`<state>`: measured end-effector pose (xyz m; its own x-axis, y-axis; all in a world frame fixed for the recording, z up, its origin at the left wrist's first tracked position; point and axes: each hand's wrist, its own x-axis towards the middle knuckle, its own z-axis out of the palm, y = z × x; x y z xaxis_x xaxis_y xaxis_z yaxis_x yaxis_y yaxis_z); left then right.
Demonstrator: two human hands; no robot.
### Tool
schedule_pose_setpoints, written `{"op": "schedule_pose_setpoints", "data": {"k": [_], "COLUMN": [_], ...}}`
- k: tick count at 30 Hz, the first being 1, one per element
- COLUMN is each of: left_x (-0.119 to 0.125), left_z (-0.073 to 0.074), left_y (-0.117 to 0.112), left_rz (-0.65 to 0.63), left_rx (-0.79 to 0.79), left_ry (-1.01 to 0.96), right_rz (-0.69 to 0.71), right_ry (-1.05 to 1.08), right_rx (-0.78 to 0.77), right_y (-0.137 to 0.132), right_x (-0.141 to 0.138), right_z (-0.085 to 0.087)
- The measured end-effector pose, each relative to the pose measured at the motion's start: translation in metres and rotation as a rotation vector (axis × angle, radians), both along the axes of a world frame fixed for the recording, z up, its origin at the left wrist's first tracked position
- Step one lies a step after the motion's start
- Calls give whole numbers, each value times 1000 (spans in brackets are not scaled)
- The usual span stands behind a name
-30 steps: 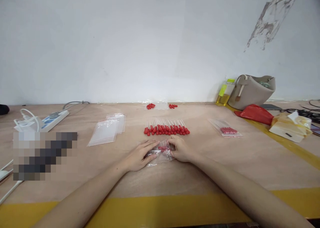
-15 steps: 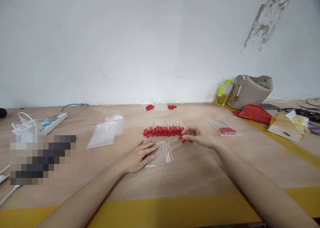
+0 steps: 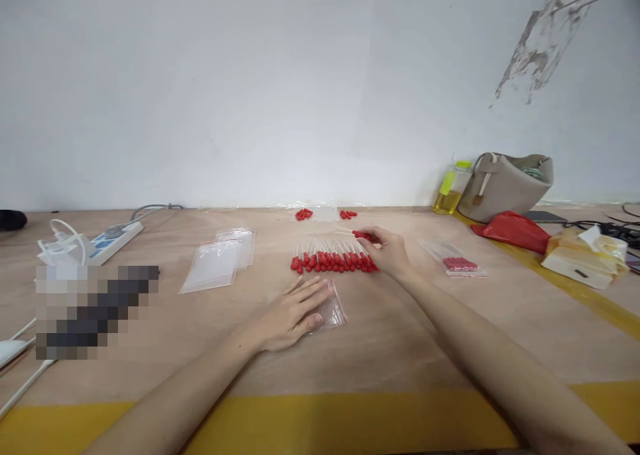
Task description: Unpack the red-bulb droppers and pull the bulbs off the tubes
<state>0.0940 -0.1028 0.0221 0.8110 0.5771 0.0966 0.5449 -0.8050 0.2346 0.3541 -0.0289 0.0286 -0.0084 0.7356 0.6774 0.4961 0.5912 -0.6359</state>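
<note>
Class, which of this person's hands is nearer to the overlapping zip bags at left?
Left. The left hand lies right of the overlapping zip bags, closer to the viewer; the right hand is farther right, by the dropper row.

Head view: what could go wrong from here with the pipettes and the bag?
1. The right hand has at least one red-bulbed pipette in its grip close by the right end of the pipette row; brushing the row might knock it askew.
2. The left hand lies spread on the clear zip bag; the thin film could slide or crease if that hand shifts.
</note>
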Motion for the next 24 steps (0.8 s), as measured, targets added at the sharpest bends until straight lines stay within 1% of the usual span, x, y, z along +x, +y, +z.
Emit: {"op": "schedule_pose_setpoints", "data": {"k": [3,6,8,12,14,17,19,21,22,24], "left_x": [4,1,-2,-11,-16,-22,-24,-25,-24,-23], "left_z": [-5,-9,-9,-5,-5,-8,-12,-14,-14,-13], "left_y": [1,4,6,14,19,25,27,27,26,24], "left_rz": [-71,-47,14,215,293,405,475,527,541,550], "left_rx": [-44,-74,-62,40,57,31,-6,-69,-101,-139], "left_ry": [39,57,29,-178,-256,-298,-300,-275,-254,-211], "right_rz": [-24,-11,9,18,-13,-82,-149,-245,-305,-496], "right_ry": [-234,-404,-504,-683,-715,-693,-652,-602,-573,-534], "right_rx": [100,147,157,130,116,110,105,90,79,10], "right_y": [7,11,10,5,0,-7,-11,-13,-14,-15], "right_x": [-13,-18,-20,-21,-23,-20,-11,8,21,51], "right_z": [-15,-26,-31,-34,-32,-26,-21,-16,-15,-14]}}
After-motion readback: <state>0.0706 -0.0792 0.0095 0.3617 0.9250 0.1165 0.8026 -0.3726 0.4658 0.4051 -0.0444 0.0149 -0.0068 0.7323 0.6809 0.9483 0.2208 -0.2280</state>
